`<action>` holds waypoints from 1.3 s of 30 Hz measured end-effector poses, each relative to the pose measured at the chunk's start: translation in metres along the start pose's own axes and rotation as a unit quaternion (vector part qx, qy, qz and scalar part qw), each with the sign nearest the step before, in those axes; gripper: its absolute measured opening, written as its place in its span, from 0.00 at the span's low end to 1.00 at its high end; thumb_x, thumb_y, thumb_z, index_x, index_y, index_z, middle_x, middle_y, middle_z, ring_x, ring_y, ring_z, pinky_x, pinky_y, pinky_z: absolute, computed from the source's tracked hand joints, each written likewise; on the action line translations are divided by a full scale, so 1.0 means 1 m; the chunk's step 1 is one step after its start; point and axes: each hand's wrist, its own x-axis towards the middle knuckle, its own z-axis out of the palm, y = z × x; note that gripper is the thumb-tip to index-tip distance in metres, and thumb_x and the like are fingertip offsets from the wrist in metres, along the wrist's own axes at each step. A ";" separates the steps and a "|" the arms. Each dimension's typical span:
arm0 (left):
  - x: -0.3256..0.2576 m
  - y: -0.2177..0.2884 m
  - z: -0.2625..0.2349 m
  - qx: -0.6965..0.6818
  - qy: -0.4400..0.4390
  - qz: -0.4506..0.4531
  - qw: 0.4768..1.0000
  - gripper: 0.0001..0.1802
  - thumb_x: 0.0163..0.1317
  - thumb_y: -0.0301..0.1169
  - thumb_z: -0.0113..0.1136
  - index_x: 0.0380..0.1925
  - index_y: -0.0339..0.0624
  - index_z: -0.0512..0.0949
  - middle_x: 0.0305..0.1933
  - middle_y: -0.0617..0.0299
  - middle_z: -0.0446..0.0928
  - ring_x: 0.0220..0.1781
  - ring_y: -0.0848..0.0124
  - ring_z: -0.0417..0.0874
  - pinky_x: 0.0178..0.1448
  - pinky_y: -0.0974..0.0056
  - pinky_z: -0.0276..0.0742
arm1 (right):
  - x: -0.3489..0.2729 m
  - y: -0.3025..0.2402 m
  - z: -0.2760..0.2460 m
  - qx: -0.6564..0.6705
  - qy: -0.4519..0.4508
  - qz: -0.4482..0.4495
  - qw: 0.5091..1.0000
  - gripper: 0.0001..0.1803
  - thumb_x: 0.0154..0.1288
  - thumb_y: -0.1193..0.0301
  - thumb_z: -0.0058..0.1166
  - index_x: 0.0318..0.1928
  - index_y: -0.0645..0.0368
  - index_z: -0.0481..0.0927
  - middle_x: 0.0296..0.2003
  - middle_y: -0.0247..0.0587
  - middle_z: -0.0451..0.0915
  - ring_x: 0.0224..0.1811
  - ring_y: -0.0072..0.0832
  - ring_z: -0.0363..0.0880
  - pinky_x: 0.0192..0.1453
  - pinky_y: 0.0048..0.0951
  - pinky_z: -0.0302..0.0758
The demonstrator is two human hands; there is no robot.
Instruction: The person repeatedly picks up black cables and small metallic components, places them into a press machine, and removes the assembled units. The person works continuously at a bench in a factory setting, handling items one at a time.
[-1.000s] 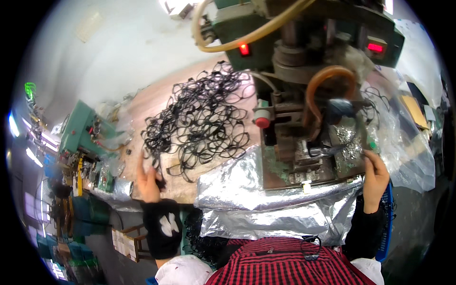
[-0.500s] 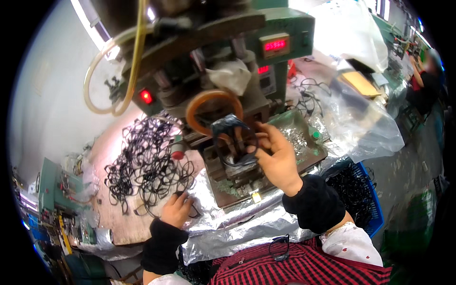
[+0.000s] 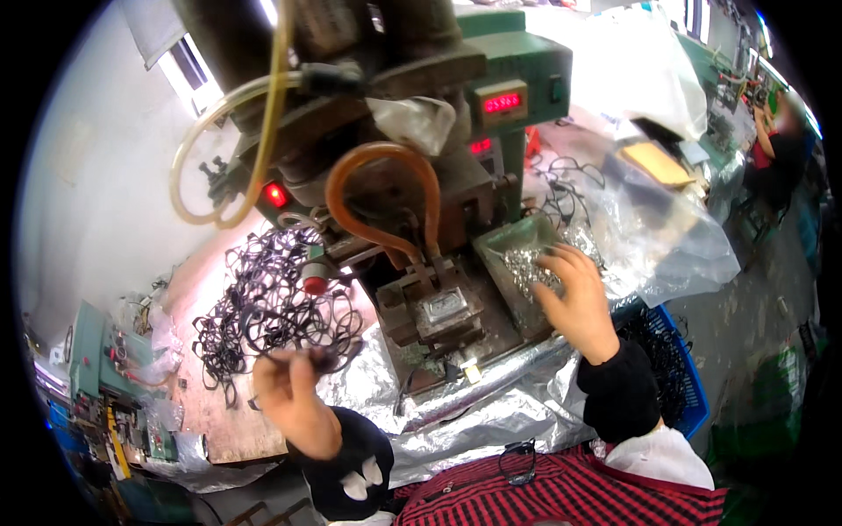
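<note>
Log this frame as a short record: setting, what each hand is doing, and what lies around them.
Setting: workbench with a green press machine and foil sheet
Left hand: raised, pinching a black cable loop by the pile of black cables
Right hand: fingers spread over small silver parts in a green tray
Machine centre: metal die block under an orange hose
Nearby: blue basket, clear plastic bag

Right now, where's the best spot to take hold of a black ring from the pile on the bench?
Probably at the near edge of the black ring pile, from the left hand side. There the loops thin out and lie flatter, so one strand can be pinched across its thin section; the middle is tangled and would likely drag neighbours along.
</note>
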 end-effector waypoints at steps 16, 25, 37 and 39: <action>-0.016 0.007 0.097 0.022 -0.222 0.025 0.974 0.06 0.62 0.20 0.64 0.37 0.36 0.77 0.35 0.65 0.81 0.34 0.82 0.78 0.41 0.76 0.70 | 0.022 0.043 0.046 0.007 0.051 0.060 0.997 0.08 0.51 0.71 0.65 0.32 0.59 0.82 0.32 0.43 0.79 0.39 0.44 0.77 0.44 0.41 0.74; -0.047 0.008 0.046 0.098 -0.203 0.099 0.969 0.18 0.56 0.16 0.64 0.48 0.34 0.76 0.52 0.46 0.80 0.57 0.59 0.80 0.64 0.59 0.71 | 0.015 0.041 0.052 -0.028 0.083 -0.007 0.996 0.04 0.55 0.75 0.60 0.32 0.60 0.79 0.32 0.43 0.79 0.39 0.45 0.76 0.43 0.41 0.72; 0.069 -0.097 -0.027 0.546 -0.180 0.043 0.817 0.09 0.55 0.29 0.66 0.35 0.37 0.83 0.42 0.49 0.77 0.42 0.54 0.81 0.48 0.59 0.77 | 0.023 0.016 0.058 0.096 0.097 0.021 0.990 0.06 0.59 0.75 0.60 0.38 0.60 0.84 0.34 0.47 0.82 0.39 0.44 0.81 0.45 0.36 0.75; 0.074 -0.150 -0.035 0.652 -0.198 -0.052 0.730 0.12 0.53 0.33 0.67 0.36 0.39 0.84 0.45 0.47 0.76 0.45 0.50 0.81 0.52 0.55 0.77 | 0.017 0.021 0.059 0.087 0.088 0.027 0.992 0.06 0.59 0.75 0.60 0.38 0.61 0.84 0.35 0.47 0.82 0.40 0.45 0.80 0.45 0.37 0.75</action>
